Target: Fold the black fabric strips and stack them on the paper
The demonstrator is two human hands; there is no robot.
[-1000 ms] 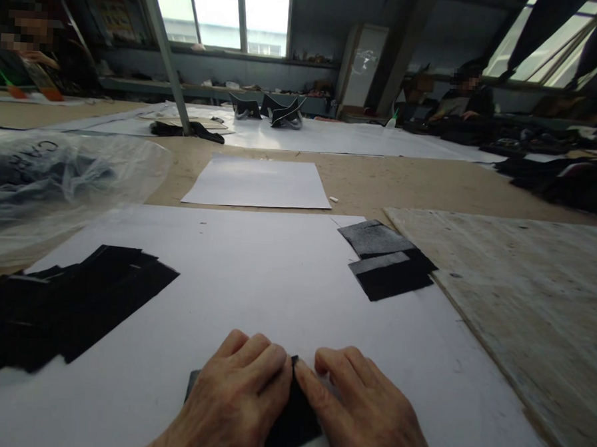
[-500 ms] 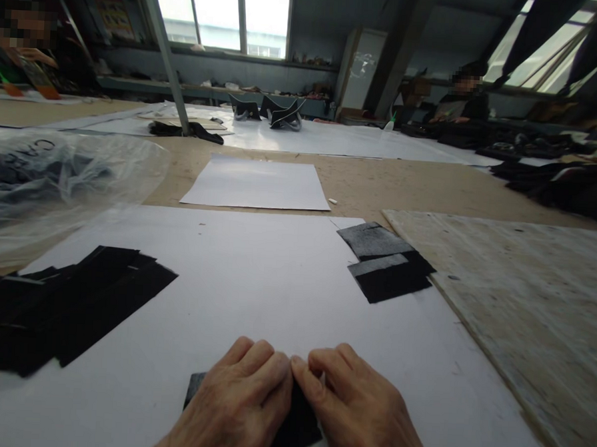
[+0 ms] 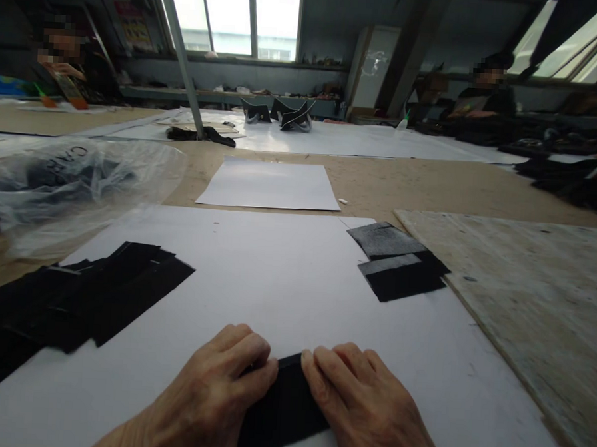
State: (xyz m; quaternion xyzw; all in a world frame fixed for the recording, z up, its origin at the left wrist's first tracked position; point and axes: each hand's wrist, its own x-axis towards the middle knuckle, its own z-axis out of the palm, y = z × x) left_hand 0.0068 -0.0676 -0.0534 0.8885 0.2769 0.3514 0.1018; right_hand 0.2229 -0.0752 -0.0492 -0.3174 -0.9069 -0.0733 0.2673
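A small black fabric piece [image 3: 286, 409] lies low in the head view on a large white sheet [image 3: 265, 282]. My left hand [image 3: 214, 386] is closed at the piece's left side, thumb and bent fingers gripping its far edge. At the right end of that edge, my right hand [image 3: 364, 400] pinches the fabric, thumb against fingers. A narrow strip along the far edge looks folded over. Both hands cover the ends of the piece. To the left lies a spread pile of black fabric pieces [image 3: 119, 294]. Two black pieces with grey parts [image 3: 400, 279] overlap at the right.
A pale wooden board [image 3: 525, 295] borders the sheet on the right. Beyond it lies a smaller white sheet [image 3: 270, 185]. A clear plastic bag [image 3: 94, 193] sits at the left, near a metal pole [image 3: 182, 57]. Two people sit at the far tables.
My hands have moved apart along the fabric's far edge, the left one shifting left. More of the black piece shows between them. The whole view has shifted slightly.
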